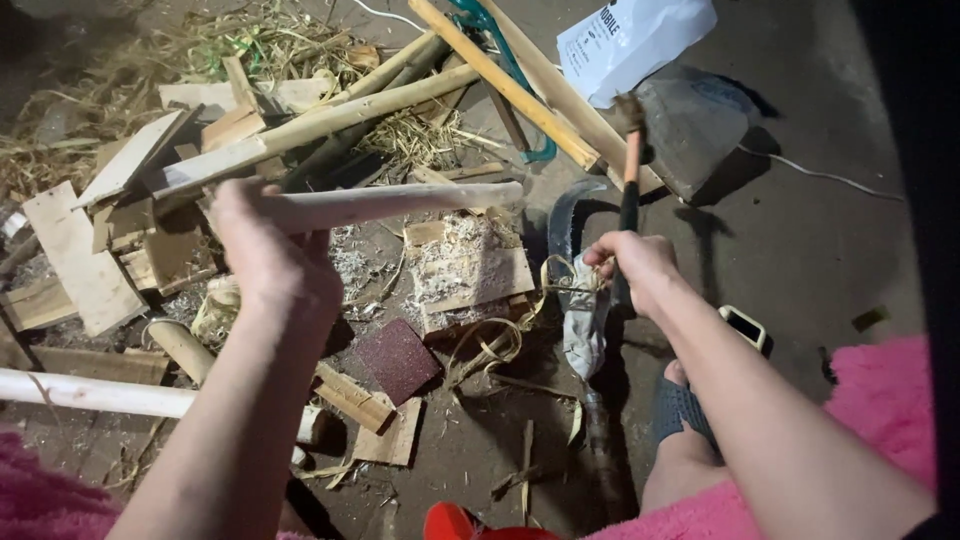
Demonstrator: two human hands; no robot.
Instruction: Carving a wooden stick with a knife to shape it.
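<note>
A smooth, pale, round wooden stick (400,203) is grasped at one end by the left hand (272,258) and is held level above the floor, its free end pointing right over a wood block (470,270) dusted with fine shavings. A hammer (629,170) is clenched in the right hand (640,268) by the dark lower part of its handle; the upper handle is orange, and the blurred head is raised beside a grey, flat stone slab (690,125). Just left of the right hand, a curved dark sickle blade (562,215) with a cloth-wrapped grip (585,315) lies on the concrete floor (820,240). A square of coarse reddish sandpaper (398,358) lies below the block. Flat board offcuts (80,260), long squared bamboo-coloured slats (500,75) and dry straw (70,150) are piled to the left and above. A white printed bag (630,40) lies at the top, touching the slab. A white round pole (95,393) lies at the lower left.
</note>
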